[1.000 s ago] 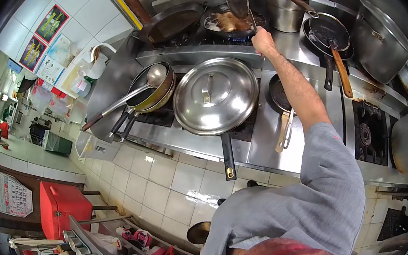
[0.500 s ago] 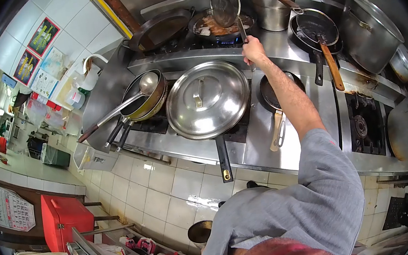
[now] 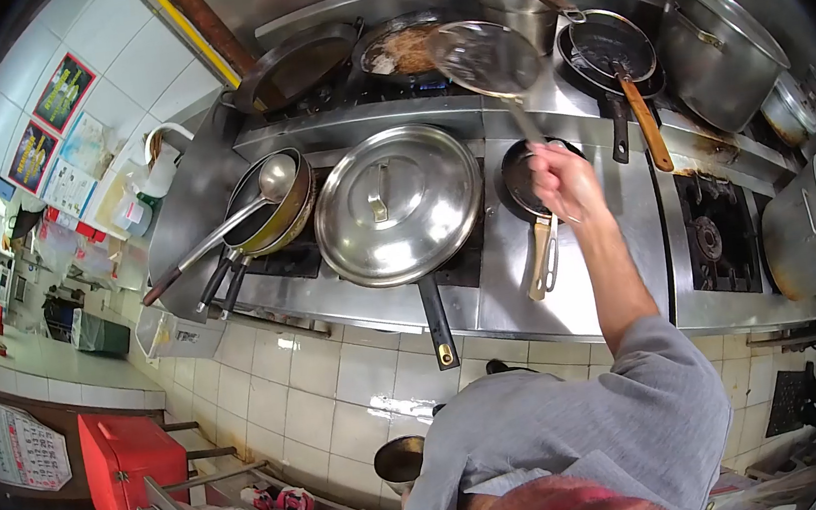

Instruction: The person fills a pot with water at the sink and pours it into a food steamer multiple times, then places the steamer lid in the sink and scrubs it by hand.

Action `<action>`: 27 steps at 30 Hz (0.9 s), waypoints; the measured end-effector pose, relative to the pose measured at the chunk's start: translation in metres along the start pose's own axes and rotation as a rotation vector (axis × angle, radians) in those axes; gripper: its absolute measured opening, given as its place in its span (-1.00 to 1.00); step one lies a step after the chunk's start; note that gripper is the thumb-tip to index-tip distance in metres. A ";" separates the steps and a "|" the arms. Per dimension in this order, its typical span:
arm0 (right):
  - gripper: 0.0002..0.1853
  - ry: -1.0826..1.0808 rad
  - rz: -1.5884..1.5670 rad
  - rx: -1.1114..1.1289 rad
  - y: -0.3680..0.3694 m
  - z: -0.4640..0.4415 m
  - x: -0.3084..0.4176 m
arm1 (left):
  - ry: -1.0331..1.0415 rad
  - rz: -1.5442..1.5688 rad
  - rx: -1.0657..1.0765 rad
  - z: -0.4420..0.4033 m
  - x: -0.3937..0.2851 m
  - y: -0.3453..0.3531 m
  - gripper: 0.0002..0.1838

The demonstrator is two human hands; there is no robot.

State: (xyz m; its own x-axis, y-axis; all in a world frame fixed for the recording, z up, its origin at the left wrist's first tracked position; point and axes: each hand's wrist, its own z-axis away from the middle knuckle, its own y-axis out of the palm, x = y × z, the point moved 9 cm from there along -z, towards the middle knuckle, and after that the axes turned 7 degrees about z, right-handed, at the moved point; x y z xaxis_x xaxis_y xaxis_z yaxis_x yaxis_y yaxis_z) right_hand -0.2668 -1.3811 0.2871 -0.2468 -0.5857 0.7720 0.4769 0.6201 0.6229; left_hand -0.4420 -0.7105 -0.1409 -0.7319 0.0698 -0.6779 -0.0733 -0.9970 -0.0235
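My right hand (image 3: 566,182) is closed round the handle of a round mesh strainer (image 3: 484,57). Motion blurs both, and the strainer hangs over the front rim of the back burners, just right of a wok (image 3: 405,49) with browned food in bubbling oil. Below the hand, a small black pan (image 3: 520,180) sits on the steel top. A dark pan (image 3: 399,460) shows at my left side, low in the view. Only a sliver of what may be my left hand appears by its lower edge, with the fingers hidden.
A large steel lid (image 3: 399,206) covers a pan on the front burner. Stacked pans (image 3: 273,220) hold a ladle (image 3: 278,177) at the left. Another wok (image 3: 296,68) stands behind. Strainers, pans and a tall pot (image 3: 722,48) line the right. A red box (image 3: 135,467) stands at lower left.
My right hand has drawn back from the wok, down and to the right, with the strainer. The strainer has left the space over the food. The view has shifted slightly.
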 end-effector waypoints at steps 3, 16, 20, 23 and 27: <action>-0.98 -0.034 0.055 -0.201 -0.043 0.010 0.015 | 0.091 -0.023 0.019 0.010 -0.004 0.001 -0.75; -0.51 -0.093 -0.063 -0.168 -0.122 -0.094 0.007 | -0.082 0.438 -0.110 0.001 -0.022 -0.045 -0.86; -0.64 -0.043 0.114 0.005 -0.060 -0.085 -0.036 | -0.122 0.784 -0.135 -0.051 -0.005 -0.085 -0.94; -0.71 -0.132 0.139 0.197 0.035 -0.079 -0.052 | -0.143 0.774 -0.278 -0.062 -0.037 -0.121 -0.86; -0.66 -0.339 0.299 0.159 0.216 -0.020 -0.086 | -0.106 0.916 -0.108 -0.071 -0.123 -0.152 -0.85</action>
State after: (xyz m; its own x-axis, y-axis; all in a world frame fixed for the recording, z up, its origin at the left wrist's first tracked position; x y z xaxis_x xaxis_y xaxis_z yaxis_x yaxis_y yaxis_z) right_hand -0.1255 -1.2069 0.3528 -0.3922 -0.1821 0.9017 0.4408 0.8232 0.3579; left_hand -0.2927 -0.5702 -0.1056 -0.5314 -0.7496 -0.3946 0.6241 -0.6614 0.4160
